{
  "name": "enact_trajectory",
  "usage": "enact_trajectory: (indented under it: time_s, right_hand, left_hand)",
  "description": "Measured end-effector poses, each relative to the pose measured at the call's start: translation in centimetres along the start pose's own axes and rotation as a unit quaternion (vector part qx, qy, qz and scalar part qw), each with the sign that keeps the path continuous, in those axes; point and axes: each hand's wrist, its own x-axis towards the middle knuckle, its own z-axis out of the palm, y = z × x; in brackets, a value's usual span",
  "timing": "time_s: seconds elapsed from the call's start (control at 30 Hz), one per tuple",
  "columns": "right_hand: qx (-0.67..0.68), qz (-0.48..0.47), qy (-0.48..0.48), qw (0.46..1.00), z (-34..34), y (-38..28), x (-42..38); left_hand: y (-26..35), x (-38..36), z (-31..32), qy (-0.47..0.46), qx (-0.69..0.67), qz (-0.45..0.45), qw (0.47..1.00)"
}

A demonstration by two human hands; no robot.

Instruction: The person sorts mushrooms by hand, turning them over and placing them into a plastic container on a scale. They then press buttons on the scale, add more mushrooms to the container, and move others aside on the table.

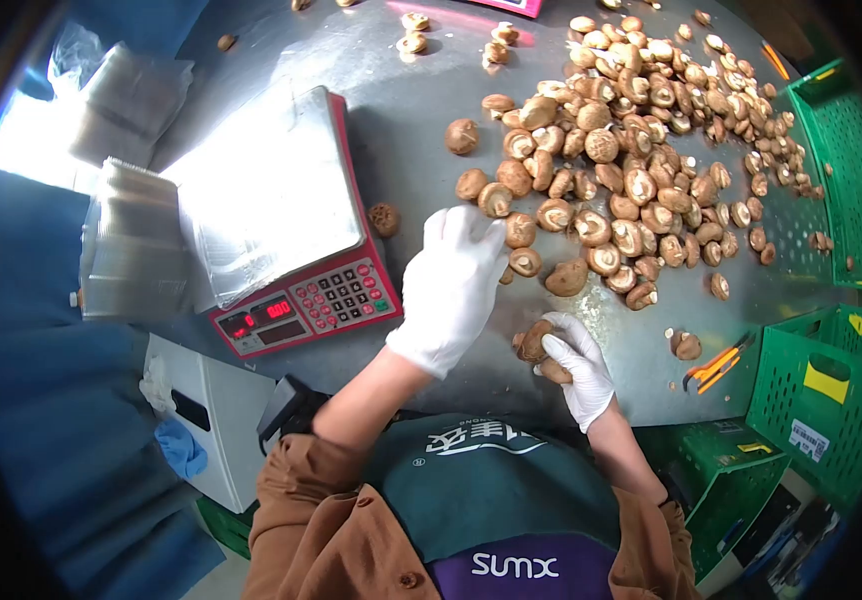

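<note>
Clearly "sumx" on apron (pixel 514 566), right hand (pixel 579 372) gripping mushrooms (pixel 534 345), scale (pixel 291 225) reading 0.00.

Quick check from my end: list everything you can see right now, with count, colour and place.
mushrooms: a large pile, too many to count, brown and tan, spread over the table's far right
table: one, grey metal, under everything
scale: one, red with a shiny pan, left of the pile; red digits lit
clear bags: stacks, transparent, left of the scale
crates: several, green, along the right edge
orange-handled tool: one, on the table near the right crates
white box: one, below the scale
left hand: white glove, reaching to the pile's near edge
right hand: white glove, fingers around held mushrooms
</note>
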Motion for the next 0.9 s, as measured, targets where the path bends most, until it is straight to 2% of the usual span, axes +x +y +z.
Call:
enact_trajectory:
  time_s: [0.07,0.17,0.2,0.23,0.3,0.37,0.43,0.47,0.5,0.57,0.6,0.67,0.7,0.73,0.83,0.87,0.9]
  right_hand:
    - [-0.047,-0.013,0.011,0.999,-0.8,0.2,0.0]
    - [-0.117,-0.041,0.057,0.991,-1.5,0.6,-0.3]
    - [-0.154,-0.057,0.071,0.984,-1.7,0.9,-0.2]
    - [-0.191,-0.073,0.084,0.975,-1.9,1.2,0.0]
    - [-0.371,-0.138,0.094,0.914,-2.3,2.0,0.4]
    - [-0.533,-0.202,0.101,0.816,-2.2,1.5,0.0]
    - [-0.555,-0.232,0.136,0.787,-1.6,0.4,-0.4]
    - [-0.567,-0.246,0.152,0.771,-1.4,-0.2,-0.6]
    - [-0.582,-0.29,0.175,0.739,-1.2,-0.9,-0.6]
    - [-0.4,-0.302,0.105,0.859,-0.9,-2.3,-0.6]
    - [-0.28,-0.272,0.037,0.92,-0.7,-2.8,-0.5]
    - [-0.155,-0.206,-0.017,0.966,0.9,-4.9,-1.1]
    - [-0.091,-0.171,-0.045,0.98,1.7,-5.4,-1.4]
    - [-0.076,-0.15,-0.033,0.985,2.1,-5.0,-1.2]
    - [-0.174,-0.302,-0.029,0.937,2.1,-4.0,-1.0]
    - [-0.232,-0.325,-0.012,0.917,1.9,-4.0,-1.4]
    - [-0.227,-0.327,-0.018,0.917,1.8,-3.8,-1.5]
  left_hand:
    - [-0.1,2.0,2.8,-0.012,0.037,0.051,0.998]
    - [-0.3,3.7,5.4,-0.079,0.119,0.074,0.987]
    - [-0.4,4.3,5.6,-0.135,0.101,0.059,0.984]
    - [-0.6,4.5,5.6,-0.135,0.085,0.064,0.985]
    - [-1.0,5.1,5.3,-0.134,0.055,0.071,0.987]
    - [-0.6,4.7,3.9,-0.11,-0.027,0.047,0.992]
    - [-0.7,3.9,2.9,-0.097,-0.119,0.021,0.988]
    - [-0.8,3.3,2.2,-0.119,-0.178,0.021,0.976]
    - [-0.7,2.5,1.9,-0.118,-0.253,0.017,0.96]
    - [-0.3,0.6,1.3,-0.117,-0.4,0.008,0.909]
    - [0.0,-0.2,0.9,-0.136,-0.394,0.0,0.909]
    - [0.5,-1.7,0.9,-0.131,-0.446,0.0,0.885]
    - [0.9,-2.3,0.9,-0.121,-0.47,0.008,0.875]
    - [1.4,-2.8,0.8,-0.113,-0.471,-0.008,0.875]
    - [1.7,-3.9,0.3,-0.077,-0.539,-0.061,0.837]
    - [1.6,-4.1,0.1,-0.091,-0.542,-0.086,0.831]
    - [1.4,-4.4,-0.1,-0.106,-0.545,-0.111,0.824]
